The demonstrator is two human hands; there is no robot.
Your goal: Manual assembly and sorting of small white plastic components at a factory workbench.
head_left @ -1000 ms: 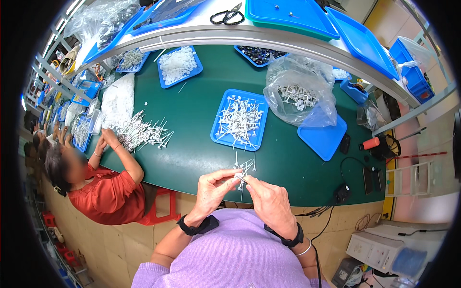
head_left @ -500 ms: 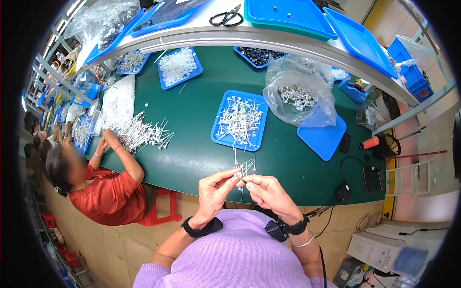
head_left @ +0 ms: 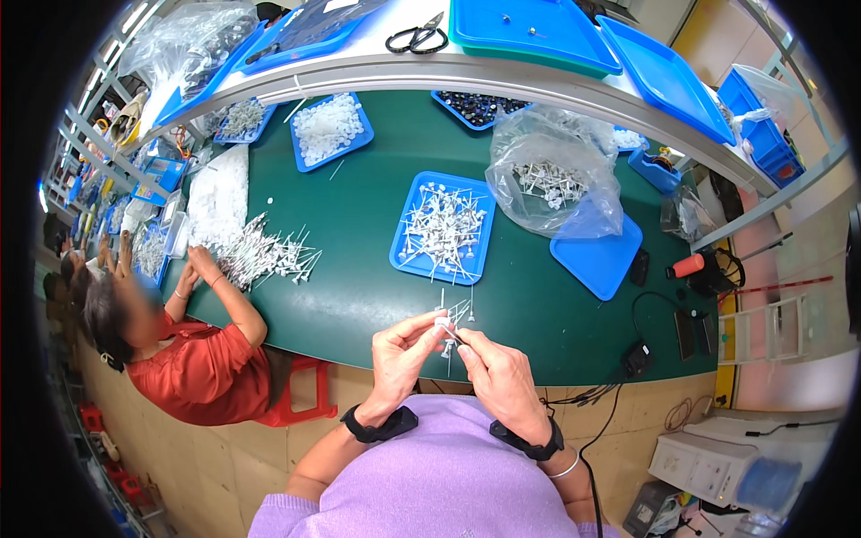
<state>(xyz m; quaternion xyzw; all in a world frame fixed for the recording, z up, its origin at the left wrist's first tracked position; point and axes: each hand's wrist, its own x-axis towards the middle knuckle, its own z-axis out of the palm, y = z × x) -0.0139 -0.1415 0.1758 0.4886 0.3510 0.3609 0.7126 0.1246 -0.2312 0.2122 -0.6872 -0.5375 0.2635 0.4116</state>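
Note:
My left hand [head_left: 397,357] is closed in a pinch on a small white plastic piece [head_left: 442,322], at the near edge of the green table. Close beside it, my right hand [head_left: 499,369] grips a thin, dark metal tool [head_left: 456,335] whose tip meets or nearly meets the white piece; its exact kind is too small to make out. Just beyond my fingertips lie a few loose white-headed pins [head_left: 460,310] with thin stems. Farther off, a blue tray [head_left: 401,255] holds a heap of similar pins [head_left: 444,224].
To the left, a co-worker in red [head_left: 202,368] has both hands at a pin pile [head_left: 269,251]. A clear plastic bag [head_left: 511,148] of pins and a blue lid-like tray [head_left: 599,260] sit at right. Above the table runs a shelf with scissors [head_left: 417,39] and blue trays.
My right hand has turned and drawn slightly back toward me, baring more of the metal tool and white piece. The left hand stays nearly in place. The view has shifted slightly.

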